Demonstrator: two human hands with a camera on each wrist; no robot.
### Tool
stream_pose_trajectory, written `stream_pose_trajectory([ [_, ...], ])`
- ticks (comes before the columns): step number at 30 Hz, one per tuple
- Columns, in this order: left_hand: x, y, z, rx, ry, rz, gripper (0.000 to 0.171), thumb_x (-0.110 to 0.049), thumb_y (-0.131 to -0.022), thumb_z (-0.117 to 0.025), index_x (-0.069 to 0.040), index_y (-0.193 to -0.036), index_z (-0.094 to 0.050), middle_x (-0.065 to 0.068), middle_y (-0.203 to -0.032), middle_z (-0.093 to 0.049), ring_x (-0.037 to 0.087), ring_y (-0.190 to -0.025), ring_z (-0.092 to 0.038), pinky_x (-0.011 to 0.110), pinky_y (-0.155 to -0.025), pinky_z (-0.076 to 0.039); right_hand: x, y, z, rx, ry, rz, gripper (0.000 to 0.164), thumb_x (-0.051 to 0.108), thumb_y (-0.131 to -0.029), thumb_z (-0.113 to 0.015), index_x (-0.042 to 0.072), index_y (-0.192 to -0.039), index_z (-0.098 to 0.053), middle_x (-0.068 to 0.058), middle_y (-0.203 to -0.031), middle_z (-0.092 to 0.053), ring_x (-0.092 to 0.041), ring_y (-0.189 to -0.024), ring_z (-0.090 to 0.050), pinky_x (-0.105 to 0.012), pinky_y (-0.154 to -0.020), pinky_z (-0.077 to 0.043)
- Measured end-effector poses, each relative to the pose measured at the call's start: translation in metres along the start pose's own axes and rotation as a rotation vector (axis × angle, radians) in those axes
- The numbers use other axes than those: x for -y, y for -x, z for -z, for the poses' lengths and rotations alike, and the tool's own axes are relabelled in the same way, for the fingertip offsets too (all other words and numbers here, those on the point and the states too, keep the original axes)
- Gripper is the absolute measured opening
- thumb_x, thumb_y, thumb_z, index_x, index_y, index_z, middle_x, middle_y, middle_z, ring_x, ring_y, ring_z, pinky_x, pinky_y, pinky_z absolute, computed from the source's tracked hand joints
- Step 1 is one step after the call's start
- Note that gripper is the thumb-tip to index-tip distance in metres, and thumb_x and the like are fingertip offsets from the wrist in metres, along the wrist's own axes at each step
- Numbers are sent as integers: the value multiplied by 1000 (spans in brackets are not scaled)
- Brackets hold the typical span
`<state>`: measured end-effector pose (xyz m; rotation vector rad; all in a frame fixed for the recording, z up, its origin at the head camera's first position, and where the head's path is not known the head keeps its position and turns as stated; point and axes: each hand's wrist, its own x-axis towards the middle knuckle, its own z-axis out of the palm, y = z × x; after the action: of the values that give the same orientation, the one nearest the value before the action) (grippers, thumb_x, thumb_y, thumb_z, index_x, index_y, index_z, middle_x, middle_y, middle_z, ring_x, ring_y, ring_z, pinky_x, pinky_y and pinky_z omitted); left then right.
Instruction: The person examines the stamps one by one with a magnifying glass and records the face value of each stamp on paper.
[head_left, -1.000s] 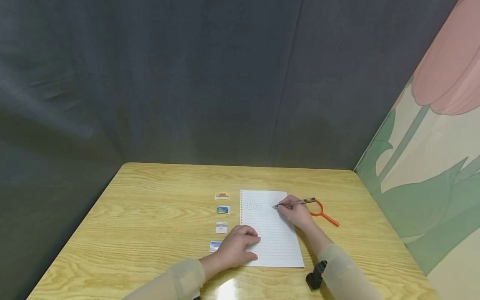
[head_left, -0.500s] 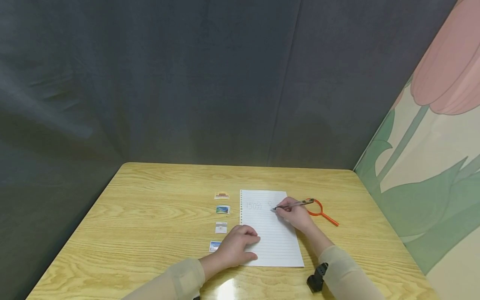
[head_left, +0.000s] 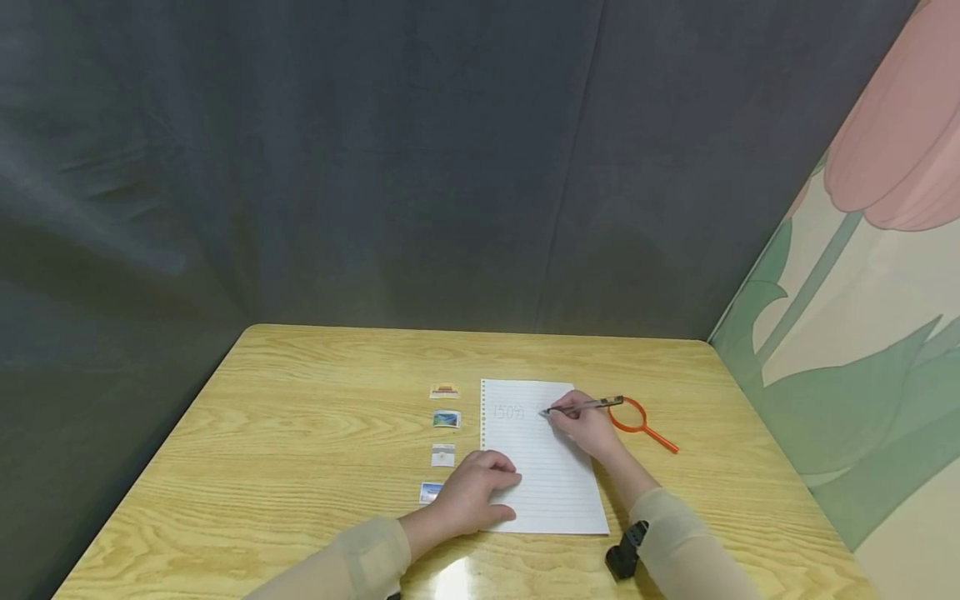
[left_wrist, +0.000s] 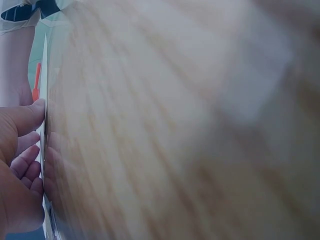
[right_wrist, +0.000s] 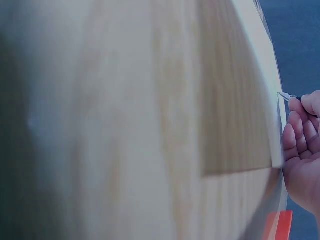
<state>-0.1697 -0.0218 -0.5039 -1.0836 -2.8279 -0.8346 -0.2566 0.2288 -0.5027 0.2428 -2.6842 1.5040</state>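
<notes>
A lined white sheet of paper (head_left: 551, 483) with holes down its left side lies on the wooden table. Handwriting that looks like "150" and a further mark (head_left: 509, 412) stands near its top left. My right hand (head_left: 588, 429) pinches a pen (head_left: 596, 404), its tip at the upper right part of the sheet; the right wrist view shows the pen tip (right_wrist: 285, 95) at the paper. On the sheet's lower left rests my left hand (head_left: 474, 492), fingers loosely bent, thumb apart. In the left wrist view the left hand's fingers (left_wrist: 27, 167) touch the surface.
Left of the sheet, several small stamp-like pictures stand in a column, among them an orange one (head_left: 445, 391) and a green-blue one (head_left: 447, 419). The lowest one (head_left: 430, 492) is partly covered by the left hand. A red magnifying glass (head_left: 660, 439) lies right of the right hand.
The pen tip has shifted slightly left and down, then back up, with the right hand moving along. The left hand has stayed in place on the sheet.
</notes>
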Motion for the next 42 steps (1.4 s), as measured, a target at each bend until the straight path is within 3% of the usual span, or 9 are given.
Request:
stream_pose_trajectory([
  [5,0,-1,0,15,2,14,48,-28,-81,-83,-13,-124,-71,-6,-121,-59,13,-114,-50,26,-102,-41,-2,-2,1,-29,3,-17,7,3,-88,-71,1,-93,-66,-4,-73,-58,-15,-62,-51,-22,-53,-43],
  [15,1,0,-2,18,13,32,48,-28,-80,-83,-13,-123,-71,-7,-121,-59,13,-114,-50,26,-102,-41,-6,1,5,-77,-103,-144,14,9,-92,-69,-1,-101,-64,-9,-83,-66,-18,-71,-61,-25,-60,-53],
  [42,-2,0,2,31,22,42,48,-28,-81,-82,-13,-125,-70,-7,-122,-59,13,-115,-49,27,-102,-41,-8,-2,8,-67,5,-108,8,9,-93,-67,3,-97,-67,-4,-75,-60,-14,-61,-49,-22,-51,-41],
])
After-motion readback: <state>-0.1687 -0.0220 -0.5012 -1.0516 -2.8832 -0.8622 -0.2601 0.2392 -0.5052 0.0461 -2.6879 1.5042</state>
